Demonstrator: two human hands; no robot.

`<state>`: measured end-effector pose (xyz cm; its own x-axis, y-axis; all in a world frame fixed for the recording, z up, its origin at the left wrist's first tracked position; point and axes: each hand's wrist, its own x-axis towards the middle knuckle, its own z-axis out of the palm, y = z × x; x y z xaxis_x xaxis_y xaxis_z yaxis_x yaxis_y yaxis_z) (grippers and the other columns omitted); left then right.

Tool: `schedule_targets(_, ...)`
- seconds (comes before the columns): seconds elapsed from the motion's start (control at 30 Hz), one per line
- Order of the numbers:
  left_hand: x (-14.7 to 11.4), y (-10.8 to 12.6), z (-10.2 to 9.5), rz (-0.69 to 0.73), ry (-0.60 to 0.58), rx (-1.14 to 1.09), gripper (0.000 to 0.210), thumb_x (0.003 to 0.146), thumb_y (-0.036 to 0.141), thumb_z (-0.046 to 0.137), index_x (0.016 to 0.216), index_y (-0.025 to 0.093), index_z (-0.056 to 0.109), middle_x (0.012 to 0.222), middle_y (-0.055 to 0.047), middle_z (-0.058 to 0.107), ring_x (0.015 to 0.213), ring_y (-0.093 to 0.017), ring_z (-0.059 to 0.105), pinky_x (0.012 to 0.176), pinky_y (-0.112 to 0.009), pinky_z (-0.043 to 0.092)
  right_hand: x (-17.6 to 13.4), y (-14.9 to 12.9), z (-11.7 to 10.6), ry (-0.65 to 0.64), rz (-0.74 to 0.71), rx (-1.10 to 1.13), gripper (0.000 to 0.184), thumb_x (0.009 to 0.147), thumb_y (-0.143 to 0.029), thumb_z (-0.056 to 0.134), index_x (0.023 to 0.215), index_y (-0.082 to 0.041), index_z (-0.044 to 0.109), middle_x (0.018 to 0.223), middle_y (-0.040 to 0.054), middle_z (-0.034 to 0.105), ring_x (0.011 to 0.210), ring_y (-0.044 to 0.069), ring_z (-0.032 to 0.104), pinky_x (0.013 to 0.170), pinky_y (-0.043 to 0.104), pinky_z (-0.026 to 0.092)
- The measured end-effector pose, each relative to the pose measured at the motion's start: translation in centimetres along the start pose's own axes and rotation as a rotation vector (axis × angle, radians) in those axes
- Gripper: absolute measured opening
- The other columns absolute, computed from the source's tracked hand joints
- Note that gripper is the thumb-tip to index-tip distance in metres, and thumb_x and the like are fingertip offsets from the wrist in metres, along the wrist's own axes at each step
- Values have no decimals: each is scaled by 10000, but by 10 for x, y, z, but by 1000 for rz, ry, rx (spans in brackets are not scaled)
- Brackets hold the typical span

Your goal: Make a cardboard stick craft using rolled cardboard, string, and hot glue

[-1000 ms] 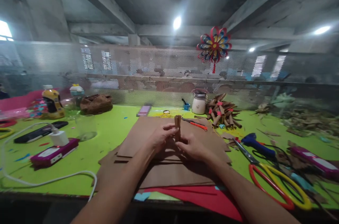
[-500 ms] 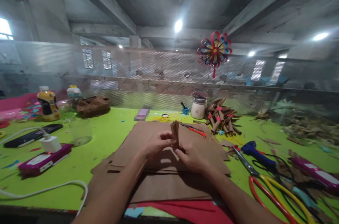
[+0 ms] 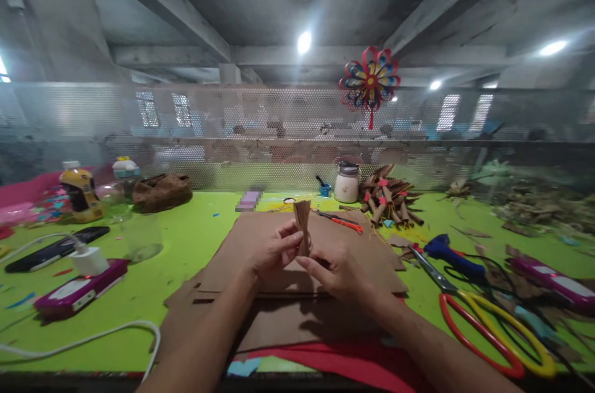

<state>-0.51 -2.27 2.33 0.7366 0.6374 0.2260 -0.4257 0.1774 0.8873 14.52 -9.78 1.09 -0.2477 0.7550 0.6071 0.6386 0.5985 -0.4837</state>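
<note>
A narrow bundle of pleated brown paper (image 3: 302, 217) stands nearly upright over the stacked sheets, its upper end slightly fanned. My left hand (image 3: 277, 250) is closed around its left side, thumb across the front. At the lower end, my right hand (image 3: 337, 266) pinches the paper between thumb and curled fingers; the exact contact is partly hidden. Beneath both hands lies a stack of flat brown paper sheets (image 3: 260, 232). Small scissors with orange handles (image 3: 346, 223) rest on the back right of the stack.
Large scissors with red and yellow handles (image 3: 483, 325), a blue glue gun (image 3: 453, 258) and a purple power strip (image 3: 553, 284) lie right. Rolled brown paper pieces (image 3: 393, 198) and a white jar (image 3: 346, 183) stand behind. Left are another purple strip (image 3: 79, 291) and a clear cup (image 3: 143, 238).
The view has shifted slightly. Both hands still hold the pleated paper; it now tilts a little left at the top, and my right hand's fingers have curled in at its lower end.
</note>
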Motion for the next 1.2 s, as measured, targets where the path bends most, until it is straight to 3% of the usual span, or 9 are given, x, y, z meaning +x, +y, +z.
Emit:
schedule_targets(0.13, 4, 0, -3, 35, 58, -22, 257, 691, 197, 707, 914, 162, 585, 718, -6, 599, 646, -90, 570, 626, -195, 451, 2, -19, -11, 7, -40, -71, 360, 886, -389, 431, 676, -169, 622, 588, 20, 582, 507, 98, 428, 526, 248, 282)
schedule_targets(0.27, 11, -1, -8, 86, 144, 11, 264, 697, 205, 699, 925, 182, 567, 735, 9, 622, 634, -89, 588, 613, -198, 468, -6, -40, -30, -72, -107, -243, 324, 885, -345, 435, 666, -184, 612, 584, 14, 571, 529, 103, 432, 554, 249, 271)
schedule_targets(0.37, 18, 3, -9, 137, 196, 60, 218, 725, 213, 672, 910, 184, 561, 714, 14, 631, 609, -91, 592, 555, -190, 459, -26, -36, -49, -145, -86, -351, 333, 879, -351, 446, 633, -174, 585, 578, 20, 547, 539, 111, 432, 561, 254, 264)
schedule_targets(0.53, 22, 12, -8, 183, 251, 117, 125, 813, 225, 576, 937, 232, 564, 710, 30, 648, 666, -129, 621, 499, -186, 438, -94, 9, -106, -307, 208, -549, 254, 874, -297, 446, 769, -158, 632, 733, 68, 590, 701, 157, 515, 644, 254, 337)
schedule_targets(0.67, 21, 15, -5, 214, 274, 119, 175, 795, 223, 605, 969, 242, 590, 747, 39, 655, 687, -121, 606, 533, -196, 455, -142, 38, -157, -406, 480, -892, 269, 814, -293, 490, 985, -154, 645, 888, 127, 588, 874, 238, 526, 748, 313, 361)
schedule_targets(0.73, 22, 15, -5, 214, 294, 105, 227, 756, 205, 647, 975, 242, 601, 772, 39, 656, 682, -118, 597, 543, -203, 459, -155, 43, -168, -463, 594, -974, 388, 770, -283, 517, 1129, -154, 592, 934, 147, 587, 915, 271, 531, 751, 329, 367)
schedule_targets(0.83, 22, 11, -4, 215, 283, 99, 267, 701, 165, 688, 957, 202, 621, 789, 14, 661, 697, -125, 598, 608, -231, 477, -160, 47, -165, -501, 721, -901, 541, 725, -182, 490, 1266, -187, 483, 1003, 147, 604, 918, 263, 568, 728, 311, 383)
schedule_targets(1.03, 15, 9, -1, 160, 247, 64, 288, 656, 157, 721, 927, 105, 641, 746, -39, 658, 658, -126, 609, 663, -260, 476, -165, 84, -157, -297, 895, -629, 744, 585, -103, 497, 1323, -111, 411, 1041, 156, 646, 882, 269, 623, 661, 288, 429)
schedule_targets(1.2, 7, 14, 1, 177, 208, 8, 239, 670, 160, 721, 890, 119, 640, 795, -60, 675, 704, -142, 636, 695, -263, 481, -166, 121, -159, 9, 836, -486, 371, 590, -183, 585, 949, -145, 671, 905, 139, 698, 843, 309, 644, 702, 345, 483)
